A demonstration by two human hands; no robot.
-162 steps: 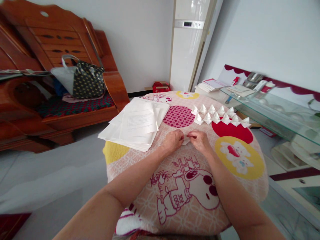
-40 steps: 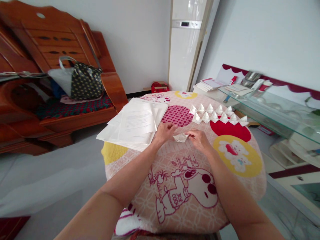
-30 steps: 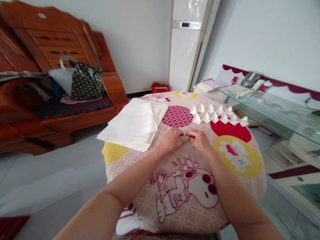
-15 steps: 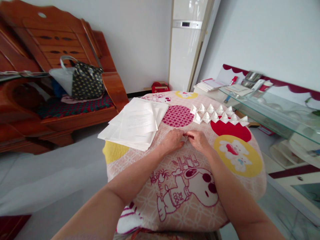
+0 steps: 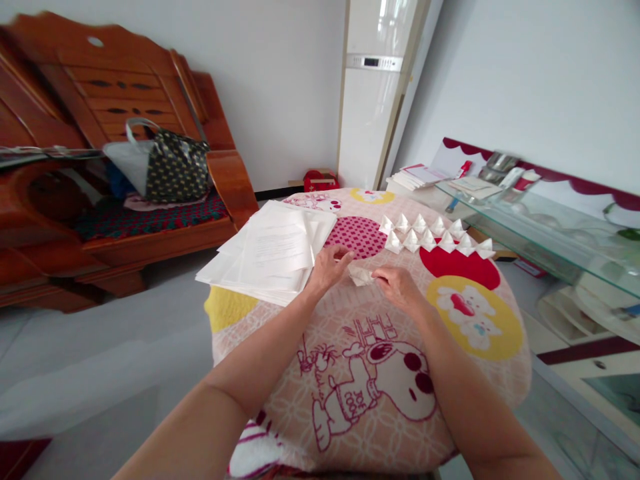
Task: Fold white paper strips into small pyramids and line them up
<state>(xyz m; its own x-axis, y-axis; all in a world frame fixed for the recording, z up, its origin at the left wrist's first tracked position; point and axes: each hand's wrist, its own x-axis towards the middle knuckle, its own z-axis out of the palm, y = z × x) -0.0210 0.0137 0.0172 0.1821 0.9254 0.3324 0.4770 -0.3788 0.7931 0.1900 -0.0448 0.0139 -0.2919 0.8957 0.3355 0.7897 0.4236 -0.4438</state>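
Note:
Between my hands is a small folded white paper. My right hand pinches its right end between thumb and fingers. My left hand is off the paper, a little to its left, with thumb and fingers apart and nothing seen in them. Close to the left hand lies a stack of white sheets, the top one printed with faint lines of text. Beyond my right hand stand several folded white paper boats in two rows.
A patterned cloth covers the round table. On the right is a glass shelf with papers and cups. A wooden bench with a dark patterned bag stands at the left. A tall white cabinet-like unit stands behind.
My left hand has let go of the folded paper and moved left, its fingers parting. The paper, hidden between both hands before, now shows in my right hand.

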